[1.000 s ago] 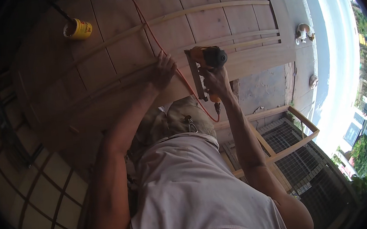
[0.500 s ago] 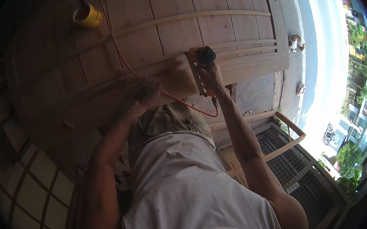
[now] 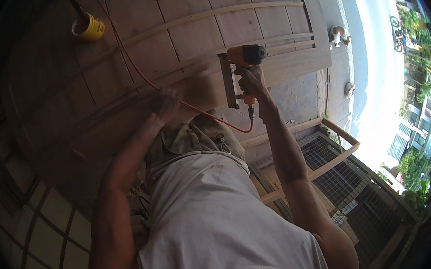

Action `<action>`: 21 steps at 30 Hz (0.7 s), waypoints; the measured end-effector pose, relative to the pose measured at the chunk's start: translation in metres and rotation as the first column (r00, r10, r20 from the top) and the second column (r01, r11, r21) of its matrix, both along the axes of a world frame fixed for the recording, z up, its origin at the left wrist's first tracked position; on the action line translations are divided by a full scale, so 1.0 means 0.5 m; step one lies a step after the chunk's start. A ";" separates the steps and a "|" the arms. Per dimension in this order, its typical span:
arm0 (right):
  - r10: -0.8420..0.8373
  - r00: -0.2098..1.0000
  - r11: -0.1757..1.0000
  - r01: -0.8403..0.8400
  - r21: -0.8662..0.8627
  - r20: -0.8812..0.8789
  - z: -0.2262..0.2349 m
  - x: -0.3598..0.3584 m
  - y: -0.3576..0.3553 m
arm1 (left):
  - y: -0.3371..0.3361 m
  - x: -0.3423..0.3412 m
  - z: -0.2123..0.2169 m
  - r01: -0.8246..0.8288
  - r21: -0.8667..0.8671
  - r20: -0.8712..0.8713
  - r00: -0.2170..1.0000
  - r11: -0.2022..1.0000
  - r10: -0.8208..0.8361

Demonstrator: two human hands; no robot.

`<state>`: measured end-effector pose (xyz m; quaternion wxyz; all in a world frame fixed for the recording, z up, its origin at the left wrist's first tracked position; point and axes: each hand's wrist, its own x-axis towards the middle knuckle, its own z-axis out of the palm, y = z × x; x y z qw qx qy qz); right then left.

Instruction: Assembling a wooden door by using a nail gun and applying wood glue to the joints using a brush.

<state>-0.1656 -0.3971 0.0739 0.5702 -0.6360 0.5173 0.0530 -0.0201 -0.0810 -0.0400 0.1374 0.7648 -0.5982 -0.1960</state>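
My right hand (image 3: 253, 80) is wrapped round the grip of an orange and black air nailer (image 3: 241, 55). Its long dark magazine points down, and a red air hose (image 3: 137, 72) joins it at the bottom. My left hand (image 3: 165, 105) lies by the hose at the near edge of a wooden door-like panel (image 3: 190, 38); its fingers are smeared and dim, so their grip is unclear. Beside that hand is a brown board (image 3: 198, 87), blurred by motion, along the panel's near side. Thin wooden strips (image 3: 219, 11) run across the panel.
A yellow bucket (image 3: 92, 29) with a dark handle sticking out sits on the panel's far left. Near right stands a wooden frame (image 3: 342, 132) over wire mesh. A white and brown animal (image 3: 338, 34) lies beyond the panel's right end, beside the bright road (image 3: 375, 67).
My right hand has drawn the nailer off the board, rightward, and turned it so its side shows. The left hand stays near the board. The whole view has shifted slightly.
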 end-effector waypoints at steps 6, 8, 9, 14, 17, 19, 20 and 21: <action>-0.248 0.968 0.957 0.240 -0.161 -0.034 0.051 -0.172 -0.182 | -0.116 -0.004 0.034 -0.045 -0.016 0.064 0.997 0.999 0.046; -0.298 0.952 0.939 0.279 -0.203 -0.068 0.054 -0.213 -0.227 | -0.159 -0.011 0.053 -0.034 0.247 0.034 0.999 0.969 0.026; -0.308 0.951 0.936 0.297 -0.188 -0.031 0.054 -0.228 -0.248 | -0.182 -0.018 0.060 -0.024 0.206 0.050 0.999 0.978 0.014; -0.339 0.939 0.927 0.343 -0.151 0.056 0.032 -0.247 -0.337 | -0.269 -0.049 0.062 -0.068 0.105 0.170 0.984 0.992 0.050; -0.300 0.954 0.938 0.300 -0.173 0.026 0.018 -0.232 -0.393 | -0.309 -0.057 0.048 -0.017 0.231 0.208 0.977 0.973 -0.033; -0.184 0.975 0.960 0.151 -0.235 -0.123 0.011 -0.216 -0.431 | -0.333 -0.058 0.041 -0.032 0.174 0.208 0.978 0.984 -0.005; -0.180 0.980 0.960 0.155 -0.231 -0.090 0.009 -0.210 -0.445 | -0.344 -0.058 0.038 -0.047 0.227 0.152 0.988 0.973 0.013; -0.148 0.985 0.963 0.122 -0.239 -0.094 0.010 -0.205 -0.459 | -0.354 -0.060 0.037 -0.047 0.185 0.169 0.985 0.982 0.015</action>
